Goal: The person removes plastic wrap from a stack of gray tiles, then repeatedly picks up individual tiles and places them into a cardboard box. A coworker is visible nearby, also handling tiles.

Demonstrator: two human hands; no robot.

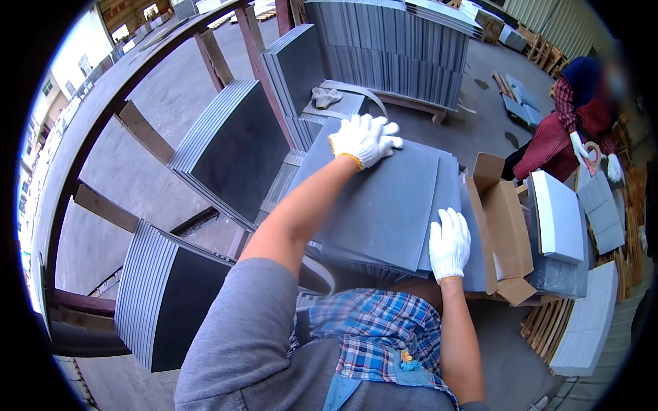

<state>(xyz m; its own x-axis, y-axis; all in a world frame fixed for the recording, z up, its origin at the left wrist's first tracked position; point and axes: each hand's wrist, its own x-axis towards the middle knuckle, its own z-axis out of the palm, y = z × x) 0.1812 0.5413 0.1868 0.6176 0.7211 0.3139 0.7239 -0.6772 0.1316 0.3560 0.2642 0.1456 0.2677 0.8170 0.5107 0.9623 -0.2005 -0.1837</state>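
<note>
Two Hands on One Grey Tile

Two hands in white gloves are on the same thing, the top tile [384, 198] of a grey stack. I see the tile lying flat right in front of me, a bit to my right. It is big and dark grey, and it sits a little askew on the tiles under it.

My left hand [363, 139] is stretched far out. It grips the far edge of the tile, fingers curled over the top. My right hand [449, 243] is close to my body. It holds the near right corner, fingers spread flat on the face with the thumb side at the edge. So the hands are well apart, one at each end, and the tile runs away from me between them. The right hand is the nearer one.

Just beside the right hand stands an open box [504, 226] of brown card. It touches the stack on the right side.

To my left, more tiles lean on edge in a rack [226, 147]. Far off on the right, another person in a red checked sleeve [548, 140] works on their own pile.
</note>
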